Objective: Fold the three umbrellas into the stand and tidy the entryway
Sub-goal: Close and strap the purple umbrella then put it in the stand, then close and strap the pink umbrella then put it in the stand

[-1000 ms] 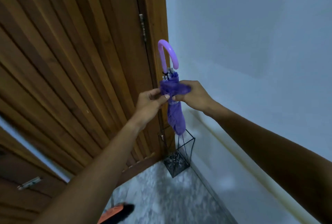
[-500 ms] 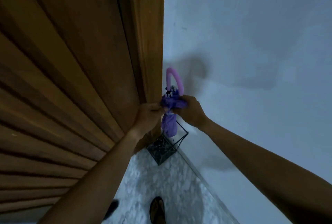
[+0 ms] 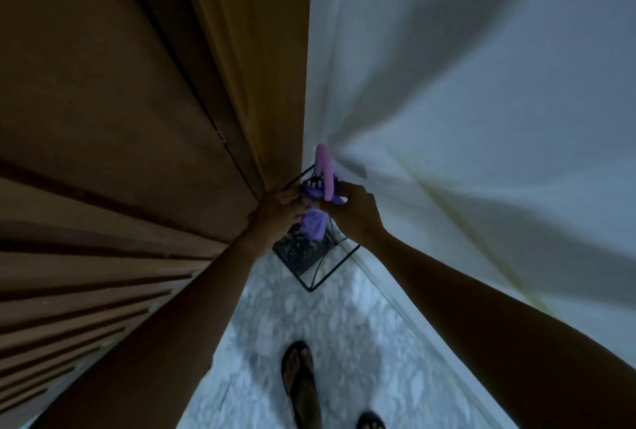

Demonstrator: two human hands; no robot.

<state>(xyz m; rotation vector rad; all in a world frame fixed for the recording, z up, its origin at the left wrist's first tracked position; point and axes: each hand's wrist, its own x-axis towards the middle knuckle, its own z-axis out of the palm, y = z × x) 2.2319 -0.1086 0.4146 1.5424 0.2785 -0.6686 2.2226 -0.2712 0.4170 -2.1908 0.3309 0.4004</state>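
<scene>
Wooden slatted door [image 3: 103, 153] on the left, pale wall [image 3: 481, 101] opposite, marbled floor [image 3: 361, 325], sandalled foot [image 3: 301, 380].

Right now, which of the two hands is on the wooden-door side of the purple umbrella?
The left hand, pressed near the door frame. The right hand holds the purple umbrella from the white-wall side, above the wire stand.
</scene>
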